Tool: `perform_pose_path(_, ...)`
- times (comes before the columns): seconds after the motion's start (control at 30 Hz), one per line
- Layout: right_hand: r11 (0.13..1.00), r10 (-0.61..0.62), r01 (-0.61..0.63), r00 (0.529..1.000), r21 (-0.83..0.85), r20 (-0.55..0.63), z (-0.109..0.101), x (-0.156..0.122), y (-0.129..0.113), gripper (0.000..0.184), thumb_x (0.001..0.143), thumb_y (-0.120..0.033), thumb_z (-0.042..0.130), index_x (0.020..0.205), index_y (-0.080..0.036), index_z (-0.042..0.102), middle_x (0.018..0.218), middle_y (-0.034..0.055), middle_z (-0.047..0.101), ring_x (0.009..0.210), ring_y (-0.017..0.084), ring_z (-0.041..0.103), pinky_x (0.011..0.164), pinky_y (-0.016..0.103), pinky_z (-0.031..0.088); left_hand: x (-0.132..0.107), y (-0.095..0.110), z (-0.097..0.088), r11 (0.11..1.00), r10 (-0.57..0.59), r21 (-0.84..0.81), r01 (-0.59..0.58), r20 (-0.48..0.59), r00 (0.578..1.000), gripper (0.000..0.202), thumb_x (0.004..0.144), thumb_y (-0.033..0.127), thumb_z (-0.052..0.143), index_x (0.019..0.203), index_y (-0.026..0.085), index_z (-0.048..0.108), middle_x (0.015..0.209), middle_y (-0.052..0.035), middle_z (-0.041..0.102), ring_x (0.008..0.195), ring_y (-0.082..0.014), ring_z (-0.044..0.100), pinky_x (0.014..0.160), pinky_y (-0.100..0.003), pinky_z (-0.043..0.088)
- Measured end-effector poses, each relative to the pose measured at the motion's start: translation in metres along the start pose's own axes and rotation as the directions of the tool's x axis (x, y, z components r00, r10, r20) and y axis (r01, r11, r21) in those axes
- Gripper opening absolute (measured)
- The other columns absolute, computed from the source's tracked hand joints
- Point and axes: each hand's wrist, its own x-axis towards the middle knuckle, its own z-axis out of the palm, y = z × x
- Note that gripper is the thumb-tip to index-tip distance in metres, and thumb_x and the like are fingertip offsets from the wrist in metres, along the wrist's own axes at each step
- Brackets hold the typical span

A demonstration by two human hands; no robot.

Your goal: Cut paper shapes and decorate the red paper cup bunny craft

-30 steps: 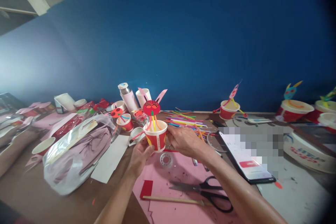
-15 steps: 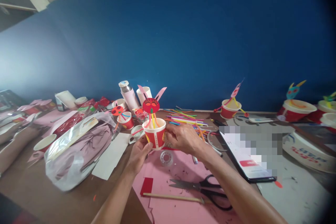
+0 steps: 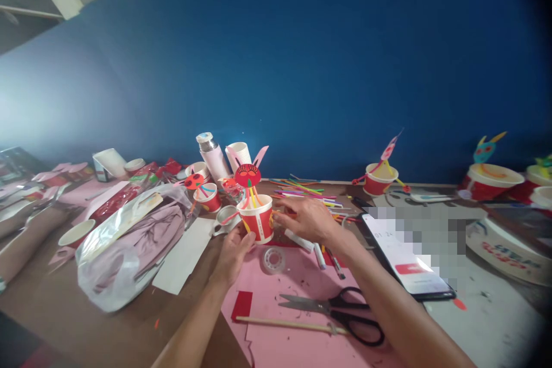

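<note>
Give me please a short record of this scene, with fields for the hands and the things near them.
left hand: holds the cup from its left side
right hand: fingertips at the cup's right side; grip unclear
in cup: red paper face on straws, pink ears
near cup: tape roll on pink sheet
nearer: scissors
right: phone
left: bag

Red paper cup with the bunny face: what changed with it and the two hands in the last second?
The right hand eased back from the red paper cup; only its fingertips now meet the cup's right side, and white markers show beneath it. The left hand keeps its grip on the cup's lower left. The cup hardly moved; tape roll and scissors stayed put.
</note>
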Motion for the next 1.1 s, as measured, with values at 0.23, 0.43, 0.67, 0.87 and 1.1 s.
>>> perform_pose_path(0.23,0.991,0.047,-0.034,0.994,0.127,-0.097,-0.003,0.004,0.016,0.025,0.086,-0.034,0.049,0.104,-0.022,0.062,0.098,0.0040,0.068,0.085,0.018,0.061,0.070,0.026,0.040,0.000,0.003,0.002,0.997,-0.036,0.061,0.039,-0.044,0.998,0.045,0.064,0.042,0.072,0.099,0.015,0.059,0.091,-0.0088,0.069,0.084,-0.0223,0.066,0.072,-0.031,0.050)
perform_pose_path(0.43,0.976,0.067,-0.029,0.982,0.214,-0.176,0.005,0.004,0.016,0.018,0.086,-0.029,0.050,0.095,-0.024,0.066,0.092,0.0002,0.070,0.074,0.015,0.061,0.065,0.024,0.039,-0.007,0.019,0.012,0.971,-0.008,0.237,0.043,-0.144,0.990,0.035,0.066,0.039,0.069,0.092,0.016,0.063,0.074,-0.0054,0.069,0.070,-0.0199,0.064,0.062,-0.028,0.047)
perform_pose_path(0.67,0.955,-0.008,0.059,0.985,0.292,-0.172,0.007,0.002,0.002,0.016,0.086,-0.027,0.052,0.091,-0.023,0.067,0.081,-0.0008,0.070,0.069,0.012,0.058,0.059,0.022,0.036,-0.017,0.043,0.024,0.876,0.103,0.480,-0.033,-0.120,0.987,0.021,0.066,0.029,0.069,0.084,0.018,0.068,0.073,-0.0059,0.070,0.075,-0.0253,0.062,0.068,-0.034,0.046)
perform_pose_path(0.87,0.963,-0.064,0.091,0.992,0.252,-0.113,0.006,0.001,-0.001,0.018,0.084,-0.030,0.056,0.095,-0.021,0.067,0.077,0.0012,0.069,0.063,0.013,0.056,0.059,0.023,0.034,-0.001,0.013,0.010,0.917,0.166,0.370,-0.153,-0.004,0.986,0.033,0.067,0.034,0.068,0.097,0.020,0.066,0.101,-0.0091,0.069,0.104,-0.0304,0.058,0.085,-0.039,0.046)
perform_pose_path(1.1,0.969,-0.102,0.119,0.991,0.217,-0.087,0.004,0.002,-0.004,0.014,0.084,-0.022,0.055,0.081,-0.018,0.068,0.071,0.0014,0.066,0.061,0.011,0.053,0.060,0.023,0.033,0.021,-0.036,-0.013,0.961,0.191,0.189,-0.202,0.072,0.979,0.046,0.072,0.037,0.065,0.113,0.018,0.055,0.126,-0.0108,0.057,0.118,-0.0270,0.050,0.095,-0.037,0.042)
